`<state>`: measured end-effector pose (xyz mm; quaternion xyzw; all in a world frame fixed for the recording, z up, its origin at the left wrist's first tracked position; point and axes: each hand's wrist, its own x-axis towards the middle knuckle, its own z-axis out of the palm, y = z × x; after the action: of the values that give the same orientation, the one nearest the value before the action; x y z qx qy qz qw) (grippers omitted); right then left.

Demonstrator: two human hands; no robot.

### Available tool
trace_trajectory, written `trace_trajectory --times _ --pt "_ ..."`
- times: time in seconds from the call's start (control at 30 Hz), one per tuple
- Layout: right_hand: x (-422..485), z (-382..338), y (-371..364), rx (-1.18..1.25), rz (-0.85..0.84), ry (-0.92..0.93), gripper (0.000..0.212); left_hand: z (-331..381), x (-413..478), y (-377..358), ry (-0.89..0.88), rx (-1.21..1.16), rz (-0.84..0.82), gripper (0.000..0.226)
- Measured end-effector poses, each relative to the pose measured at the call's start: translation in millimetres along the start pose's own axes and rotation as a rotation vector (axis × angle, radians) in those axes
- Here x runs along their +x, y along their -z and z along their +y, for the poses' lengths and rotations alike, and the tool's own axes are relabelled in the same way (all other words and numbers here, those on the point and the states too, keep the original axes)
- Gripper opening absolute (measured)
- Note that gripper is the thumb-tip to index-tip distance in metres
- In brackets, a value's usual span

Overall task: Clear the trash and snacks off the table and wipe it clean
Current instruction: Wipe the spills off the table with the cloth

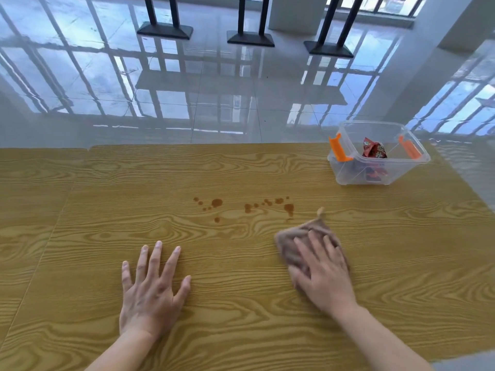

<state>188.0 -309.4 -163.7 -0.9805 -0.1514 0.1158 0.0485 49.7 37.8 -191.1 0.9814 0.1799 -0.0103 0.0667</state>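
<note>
A brown cloth [294, 242] lies on the wooden table [214, 170], and my right hand [324, 271] presses flat on it with straight fingers. Just beyond the cloth, a scatter of brown liquid spots [217, 202] runs across the middle of the table. My left hand [152, 287] rests flat on the bare wood, fingers spread, holding nothing. At the far right corner stands a clear plastic box [348, 172] with orange latches, holding red snack wrappers [373, 151].
The table's far edge meets a glossy tiled floor [214, 89]. Black stand bases [164, 30] sit further back on the floor. A second tabletop [32, 183] adjoins on the left.
</note>
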Motion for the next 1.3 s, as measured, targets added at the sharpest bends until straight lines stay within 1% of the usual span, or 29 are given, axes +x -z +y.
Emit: trace_trajectory --times 0.07,0.1,0.13,0.17,0.23,0.33,0.37,0.4,0.43,0.47,0.53,0.57,0.63,0.7,0.77,0.87,0.93,1.0,1.1,1.17,1.23,1.3 --pt "39 -4 13 0.075 -0.023 -0.203 0.07 2 2 0 0.001 -0.011 0.001 0.072" --pt "54 -10 17 0.108 -0.032 -0.265 0.071 4 6 0 -0.001 -0.016 0.006 0.072" --pt "61 -16 19 0.116 -0.03 -0.288 0.072 5 9 1 -0.005 -0.023 0.009 0.071" --pt "61 -22 20 0.107 -0.022 -0.265 0.073 7 13 1 -0.007 -0.029 0.008 0.071" --pt "37 -33 15 0.078 -0.019 -0.098 0.072 10 18 1 -0.006 -0.029 0.004 0.071" --pt "-27 -30 -2 0.024 0.012 0.273 0.069 11 18 0 -0.015 -0.031 0.009 0.072" --pt "-35 -20 -6 -0.004 0.022 0.347 0.068 10 18 1 -0.012 -0.032 0.015 0.072" --pt "-32 -7 -5 -0.021 0.019 0.361 0.067 9 18 1 -0.009 -0.03 0.018 0.072" --pt "-19 5 -2 -0.026 0.014 0.307 0.067 9 18 2 -0.008 -0.026 0.018 0.072" --pt "-1 15 2 -0.021 0.024 0.204 0.069 8 18 3 -0.01 -0.022 0.014 0.072" --pt "42 26 20 0.012 0.058 -0.064 0.071 9 19 5 -0.019 -0.027 0.017 0.071" --pt "64 27 28 0.038 0.043 -0.169 0.07 10 20 6 -0.02 -0.031 0.021 0.071" --pt "99 19 41 0.119 0.0 -0.275 0.068 12 25 7 -0.023 -0.044 0.022 0.071" --pt "113 4 45 0.12 -0.011 -0.248 0.068 12 29 8 -0.019 -0.057 0.026 0.071" --pt "98 -9 36 0.055 -0.031 -0.113 0.069 11 26 7 -0.013 -0.055 0.019 0.071" --pt "23 -21 7 0.001 -0.009 0.161 0.071 6 15 2 -0.006 -0.039 0.015 0.071" --pt "-12 -14 -4 -0.017 -0.016 0.234 0.069 3 10 0 -0.003 -0.023 0.01 0.071" --pt "2 -2 -2 -0.023 -0.027 0.167 0.068 2 7 -1 -0.012 -0.009 0.004 0.071" --pt "73 -6 16 0.043 0.004 -0.082 0.068 4 7 1 -0.022 -0.012 0.008 0.071" --pt "118 -17 27 0.093 -0.023 -0.197 0.067 7 10 2 -0.025 -0.024 0.012 0.071" --pt "137 -29 37 0.104 -0.04 -0.221 0.066 9 13 2 -0.027 -0.033 0.011 0.071" --pt "128 -36 36 0.088 -0.044 -0.143 0.065 10 14 1 -0.023 -0.043 0.01 0.071"
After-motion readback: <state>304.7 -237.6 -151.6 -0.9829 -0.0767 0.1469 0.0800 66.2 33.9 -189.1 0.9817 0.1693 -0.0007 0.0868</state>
